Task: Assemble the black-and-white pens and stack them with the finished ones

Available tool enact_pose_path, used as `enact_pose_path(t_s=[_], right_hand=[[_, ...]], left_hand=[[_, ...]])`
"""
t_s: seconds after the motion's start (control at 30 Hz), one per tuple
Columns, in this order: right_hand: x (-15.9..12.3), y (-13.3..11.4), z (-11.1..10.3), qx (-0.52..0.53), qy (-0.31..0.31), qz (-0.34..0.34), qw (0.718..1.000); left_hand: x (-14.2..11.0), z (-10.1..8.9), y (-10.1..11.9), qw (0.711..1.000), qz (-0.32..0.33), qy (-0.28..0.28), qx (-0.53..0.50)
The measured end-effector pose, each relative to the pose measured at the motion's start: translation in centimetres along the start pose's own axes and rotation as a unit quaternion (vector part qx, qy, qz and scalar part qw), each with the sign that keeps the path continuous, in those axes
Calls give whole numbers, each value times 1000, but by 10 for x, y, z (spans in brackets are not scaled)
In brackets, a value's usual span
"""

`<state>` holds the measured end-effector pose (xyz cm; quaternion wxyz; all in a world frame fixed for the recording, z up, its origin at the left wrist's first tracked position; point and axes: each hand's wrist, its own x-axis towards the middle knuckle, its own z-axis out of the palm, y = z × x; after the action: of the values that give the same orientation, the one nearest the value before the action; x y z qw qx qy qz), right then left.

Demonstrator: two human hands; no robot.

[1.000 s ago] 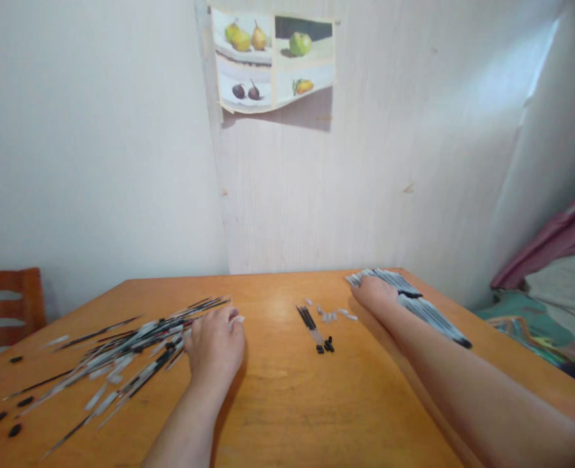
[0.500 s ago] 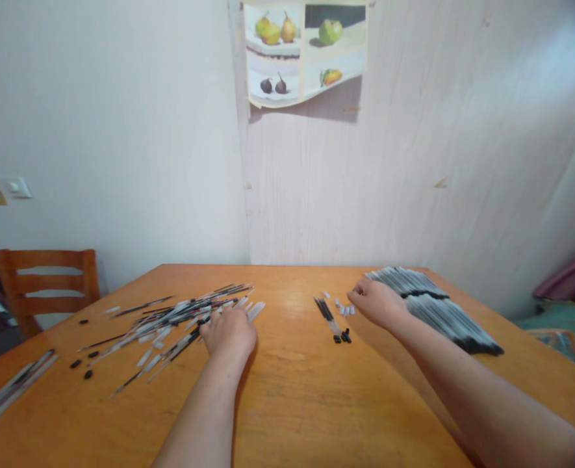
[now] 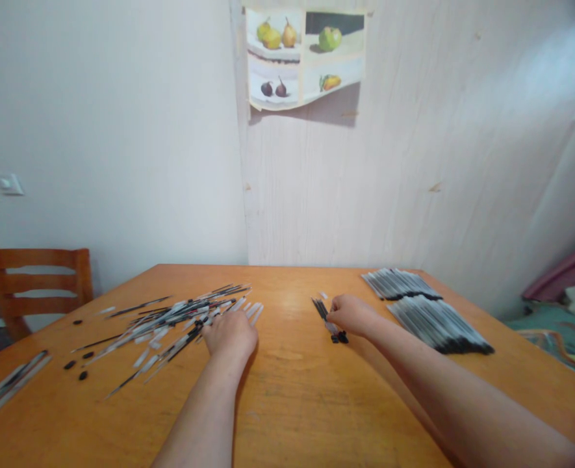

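My left hand rests at the right edge of a loose pile of pen parts, thin black refills, clear tubes and small black caps. Its fingers curl down among the pieces, and their tips are hidden. My right hand is closed in a pinch beside a small group of dark refills lying side by side. What the pinch holds, if anything, cannot be made out. Several small black caps lie just below this hand. A small whitish piece sits above the refills.
Two rows of assembled pens, the far row and the near row, lie at the right of the wooden table. A long clear packet lies at the left edge, with loose black caps nearby. A chair stands behind.
My right hand has moved left, from the small whitish pieces by the pens to the refills, and now covers most of those pieces. My left hand has stayed at the pile.
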<state>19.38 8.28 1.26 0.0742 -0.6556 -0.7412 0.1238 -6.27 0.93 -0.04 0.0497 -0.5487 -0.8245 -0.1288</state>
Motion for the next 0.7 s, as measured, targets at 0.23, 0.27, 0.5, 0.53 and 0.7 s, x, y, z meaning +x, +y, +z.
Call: enact_pose_path(t_s=[0.23,0.27,0.5,0.53,0.7], right_hand=[[27,-4,11,-5,-37,42,998],[30,-5,13,-2,-47,47,998],[40,-10,17,29,-79,70,994],[40,-11,16,33,-82,71,994],[39,-13,14,43,-86,72,993]], left_hand=[[-1,-5,7,1000,1,-27,-4],[-1,-5,8,1000,1,-28,-14],[-1,-2,10,994,18,20,-109],[1,-1,10,990,22,24,-138],[8,7,11,938,35,68,-339]])
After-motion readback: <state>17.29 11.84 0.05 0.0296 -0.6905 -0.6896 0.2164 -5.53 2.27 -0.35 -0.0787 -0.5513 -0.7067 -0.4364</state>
